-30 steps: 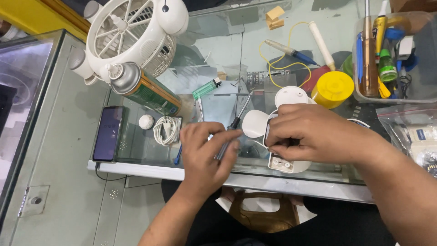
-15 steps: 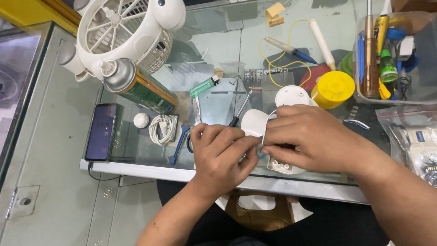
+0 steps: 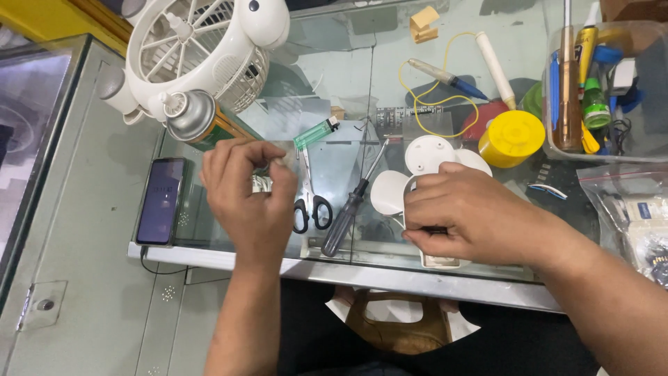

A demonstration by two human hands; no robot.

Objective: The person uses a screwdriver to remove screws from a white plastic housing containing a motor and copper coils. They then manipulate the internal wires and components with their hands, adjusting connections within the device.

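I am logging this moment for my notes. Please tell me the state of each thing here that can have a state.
left hand: raised, pinching something small, unclear what
right hand: pressed on white fan part
screwdriver: lying free on glass
scissors: lying closed
phone: flat, screen dim
yellow jar: lid on
spray can: nozzle bare, no cap

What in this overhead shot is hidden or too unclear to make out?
- Head view: what the left hand pinches; its fingers cover it.
- Most of the white fan part, under the right hand.
- The plastic bag, cut by the right edge.
- The phone screen, too dark.
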